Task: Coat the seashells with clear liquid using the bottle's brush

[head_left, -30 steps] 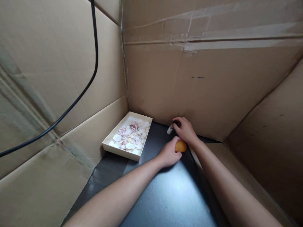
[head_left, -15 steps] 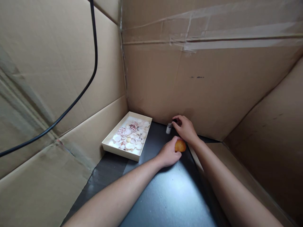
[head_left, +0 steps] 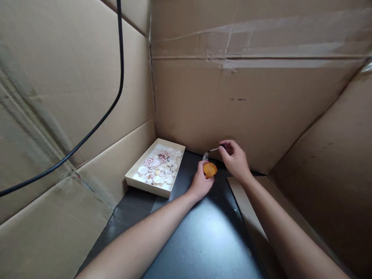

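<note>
An orange shell (head_left: pixel 209 169), rounded and smooth-looking, is gripped between the thumb and fingers of my left hand (head_left: pixel 201 182). Just behind it stands a small glass bottle (head_left: pixel 205 156), its lower part hidden by my left fingers and the shell. My right hand (head_left: pixel 235 158) pinches the black cap of a brush applicator (head_left: pixel 214 149). The thin stem points left, its tip close to the bottle's mouth; whether the two touch I cannot tell.
On the left of the dark table (head_left: pixel 200 240) lies a shallow cream box (head_left: pixel 148 188) with many white and reddish seashells (head_left: pixel 161 166). Cardboard walls (head_left: pixel 197 104) enclose the table. A black cable (head_left: pixel 101 113) hangs at the left. A cardboard flap (head_left: pixel 247 205) lies under my right forearm.
My right hand has moved up and right, drawing the applicator's stem out of the bottle. My left hand has brought the orange shell left and up, in front of the bottle.
</note>
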Demonstrator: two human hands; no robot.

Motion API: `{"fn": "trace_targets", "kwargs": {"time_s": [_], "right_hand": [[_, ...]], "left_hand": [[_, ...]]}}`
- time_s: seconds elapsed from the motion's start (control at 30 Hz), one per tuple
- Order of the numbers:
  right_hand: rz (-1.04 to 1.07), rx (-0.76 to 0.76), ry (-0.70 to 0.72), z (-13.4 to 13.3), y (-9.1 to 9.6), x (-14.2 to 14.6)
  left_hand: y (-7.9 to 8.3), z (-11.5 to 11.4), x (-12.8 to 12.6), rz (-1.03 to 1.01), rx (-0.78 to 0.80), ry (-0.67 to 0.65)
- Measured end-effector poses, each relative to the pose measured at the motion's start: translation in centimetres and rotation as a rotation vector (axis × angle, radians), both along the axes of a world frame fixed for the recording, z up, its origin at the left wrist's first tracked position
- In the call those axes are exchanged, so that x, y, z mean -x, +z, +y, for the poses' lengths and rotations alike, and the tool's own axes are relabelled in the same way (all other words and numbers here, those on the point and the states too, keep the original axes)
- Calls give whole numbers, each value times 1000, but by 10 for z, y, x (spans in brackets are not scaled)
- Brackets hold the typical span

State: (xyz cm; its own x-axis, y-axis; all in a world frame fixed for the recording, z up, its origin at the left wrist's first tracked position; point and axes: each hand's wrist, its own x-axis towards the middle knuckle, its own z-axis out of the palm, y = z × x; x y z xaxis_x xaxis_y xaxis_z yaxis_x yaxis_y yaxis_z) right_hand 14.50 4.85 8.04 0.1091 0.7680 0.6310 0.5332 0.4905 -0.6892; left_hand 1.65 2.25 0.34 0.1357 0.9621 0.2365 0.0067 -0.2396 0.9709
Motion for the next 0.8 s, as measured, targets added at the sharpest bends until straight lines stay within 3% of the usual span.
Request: {"fn": "trace_targets", "kwargs": {"time_s": [0.2,0.4,0.67,0.8], "right_hand": [[26,51,20,-38,-33,-13],[69,110,3,-45,-64,-18],[130,96,31,-52,-68,-16],[110,56,-39,-52,-69,-16]], "left_hand": [[-4,2,-1,-27,-44,22],[-1,-1,0,-5,-44,-30],[-9,3,1,8,-47,-43],[-10,3,1,10,-44,-34]]}}
